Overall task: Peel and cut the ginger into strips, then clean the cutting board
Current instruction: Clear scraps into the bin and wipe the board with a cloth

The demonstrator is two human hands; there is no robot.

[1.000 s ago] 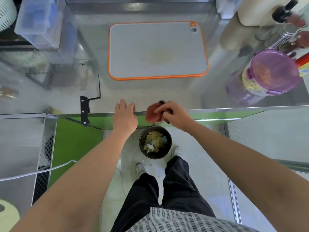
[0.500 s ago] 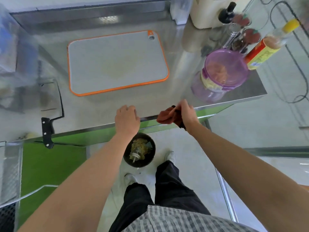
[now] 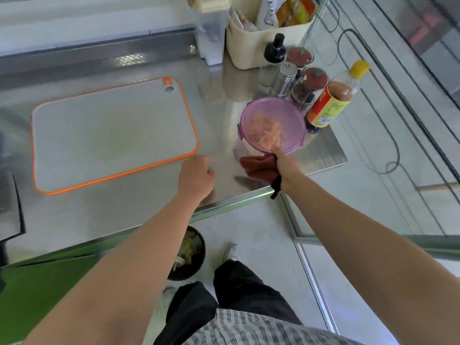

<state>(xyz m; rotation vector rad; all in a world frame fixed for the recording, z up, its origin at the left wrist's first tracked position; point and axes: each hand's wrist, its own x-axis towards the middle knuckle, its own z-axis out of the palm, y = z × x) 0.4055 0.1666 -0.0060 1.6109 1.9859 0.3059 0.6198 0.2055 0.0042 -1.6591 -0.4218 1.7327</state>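
The grey, orange-rimmed plastic cutting board (image 3: pixel 112 135) lies at ten o'clock of the hands, long axis nine-to-three. Nearer it, the left hand (image 3: pixel 196 175) hangs loosely curled, empty; the right hand (image 3: pixel 286 168) grips a rust-red cloth (image 3: pixel 256 165).

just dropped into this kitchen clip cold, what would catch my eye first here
The orange-rimmed cutting board lies bare on the steel counter, left of centre. To its right stands a purple-lidded tub with pale strips inside, and the right hand grips a reddish-brown cloth just in front of it, one finger stretched toward the lid. The left hand hovers empty by the board's near right corner.
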